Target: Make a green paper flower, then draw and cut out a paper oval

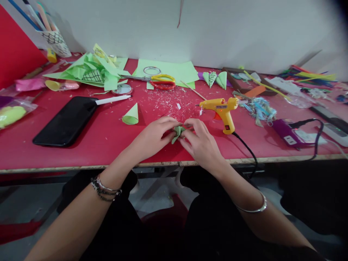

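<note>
Two bare hands meet over a red worktop [114,132], the left hand [153,139] and right hand [202,145] both with fingers drawn narrow, pinching a small green paper piece [177,135] near the front edge. The step appears to be shaping or joining the paper by hand; the next move would seem to call for a firm, light pinch, since thin paper creases easily. From that paper, a finished-looking paper cone [131,116] lies between 9 and 10 o'clock, and a yellow glue gun [221,107] rests at 2. At 10 o'clock, a patterned cup [56,41] holds pens [36,16]; at 9, a clear plastic bag [30,107] contains a yellow-green lump [12,115]. A dark tray [232,82] at 2 o'clock, beyond the gun, holds pale scraps too small to identify.
</note>
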{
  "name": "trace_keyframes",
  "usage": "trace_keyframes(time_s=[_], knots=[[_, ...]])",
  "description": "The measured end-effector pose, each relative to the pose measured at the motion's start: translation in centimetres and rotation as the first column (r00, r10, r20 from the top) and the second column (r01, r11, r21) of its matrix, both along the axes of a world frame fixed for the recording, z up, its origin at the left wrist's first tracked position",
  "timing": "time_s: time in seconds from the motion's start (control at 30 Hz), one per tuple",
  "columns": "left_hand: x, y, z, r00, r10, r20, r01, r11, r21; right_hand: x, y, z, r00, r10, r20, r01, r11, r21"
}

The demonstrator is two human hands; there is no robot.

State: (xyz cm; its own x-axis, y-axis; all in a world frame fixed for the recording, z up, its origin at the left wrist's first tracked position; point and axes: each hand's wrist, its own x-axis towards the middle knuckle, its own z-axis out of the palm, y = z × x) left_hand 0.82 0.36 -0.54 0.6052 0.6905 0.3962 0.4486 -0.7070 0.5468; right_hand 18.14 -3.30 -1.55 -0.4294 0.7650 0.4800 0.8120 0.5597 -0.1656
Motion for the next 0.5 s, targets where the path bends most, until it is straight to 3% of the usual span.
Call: trace_keyframes(time_s=[0.27,0.5], knots=[[-0.04,-0.01,0.13,1.0,0.008,-0.019,-0.009,1.0,-0.022,-0.08,0.02,0.19,0.998,-0.039,0.05,0.04,0.999,-0.022],[-0.82,-0.25,0.72,0.993,-0.027,-0.112,0.018,0.996,-0.082,0.06,0.5,0.11,0.999,0.044,0.017,-0.041,0.991,-0.131]])
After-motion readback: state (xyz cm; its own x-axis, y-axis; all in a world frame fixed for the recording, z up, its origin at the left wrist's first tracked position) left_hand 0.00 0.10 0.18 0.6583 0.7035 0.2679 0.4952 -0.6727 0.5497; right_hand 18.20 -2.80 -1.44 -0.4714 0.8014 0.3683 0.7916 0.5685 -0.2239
